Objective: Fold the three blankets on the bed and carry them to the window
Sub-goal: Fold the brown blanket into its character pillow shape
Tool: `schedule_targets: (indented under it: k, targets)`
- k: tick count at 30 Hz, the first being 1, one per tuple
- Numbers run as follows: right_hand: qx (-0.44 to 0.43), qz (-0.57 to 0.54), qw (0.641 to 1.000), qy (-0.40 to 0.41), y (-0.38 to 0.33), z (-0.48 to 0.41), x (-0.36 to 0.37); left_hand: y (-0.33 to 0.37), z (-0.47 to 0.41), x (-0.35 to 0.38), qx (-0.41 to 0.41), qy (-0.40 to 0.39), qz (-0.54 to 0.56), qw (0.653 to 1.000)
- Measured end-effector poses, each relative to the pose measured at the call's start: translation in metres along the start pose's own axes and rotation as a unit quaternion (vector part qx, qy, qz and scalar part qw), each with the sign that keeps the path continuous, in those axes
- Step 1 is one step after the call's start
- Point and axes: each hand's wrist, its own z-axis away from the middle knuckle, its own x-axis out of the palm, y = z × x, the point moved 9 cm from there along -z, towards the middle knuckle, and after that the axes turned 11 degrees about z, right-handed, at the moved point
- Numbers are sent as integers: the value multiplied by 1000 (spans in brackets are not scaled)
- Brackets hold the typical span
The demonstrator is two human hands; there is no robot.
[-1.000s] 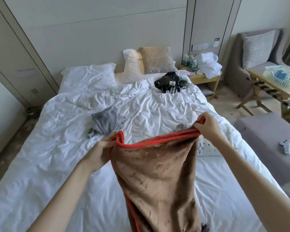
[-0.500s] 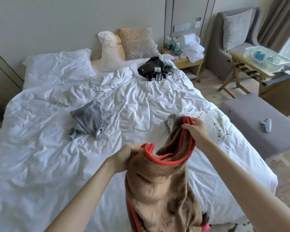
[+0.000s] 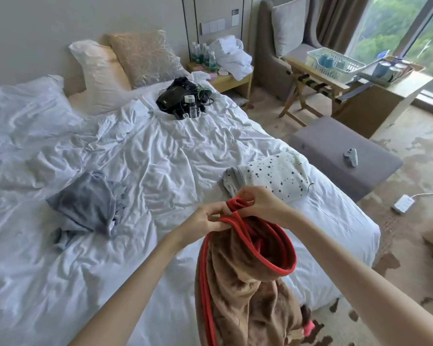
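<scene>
Over the near edge of the white bed (image 3: 173,156), you hold the brown blanket (image 3: 245,295) (red-trimmed) so that it hangs bunched below your hands. Left of it the grey blanket (image 3: 85,206) lies crumpled; the spotted blanket (image 3: 280,178) sits folded near the bed's right edge. Your left hand (image 3: 205,219) and right hand (image 3: 265,203) meet, fingers curled, pinching the red trim

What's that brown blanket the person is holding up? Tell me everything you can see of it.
The brown blanket looks like soft, fuzzy fleece with red trim along its edge. It hangs bunched in the air over the near edge of the bed, the trim looping open near the top. The left hand and right hand pinch its top edge, close together. Its lower end drops out of view.
</scene>
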Motion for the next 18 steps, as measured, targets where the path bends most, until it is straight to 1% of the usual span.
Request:
schedule_targets:
  k: [2, 4, 6, 8, 9, 10, 11, 13, 14, 16, 18]
  targets:
    - [11, 17, 999, 34, 3, -5, -2, -2, -7, -10, 9, 22, -10, 1000]
    - [1, 95, 993, 75, 3, -7, -5, -5, -12, -24, 24, 62, -14, 998]
    - [-32, 175, 974, 138, 0, -1, -9, -9, -14, -37, 35, 94, -9, 995]
    - [-79, 229, 949, 201, -5, 8, -12, -12, -15, -47, 41, 113, 2, 993]
    - [-103, 247, 940, 210, -7, 12, -9, -14, -16, -50, 40, 117, 8, 992]
    - [-120, 255, 939, 196, -6, 13, -4, -15, -17, -53, 37, 119, 13, 992]
    - [-128, 256, 944, 163, -4, 13, 3, -16, -17, -53, 36, 118, 20, 992]
    - [-129, 268, 952, 73, 6, 10, 22, -16, -18, -51, 33, 112, 28, 993]
    - [-131, 284, 949, 31, 12, 9, 30, -16, -18, -50, 33, 109, 29, 993]
    - [-137, 349, 927, -19, 25, 11, 43, -17, -17, -51, 35, 109, 31, 993]
    - [-154, 420, 894, -33, 35, 15, 52, -21, -14, -51, 32, 111, 24, 993]
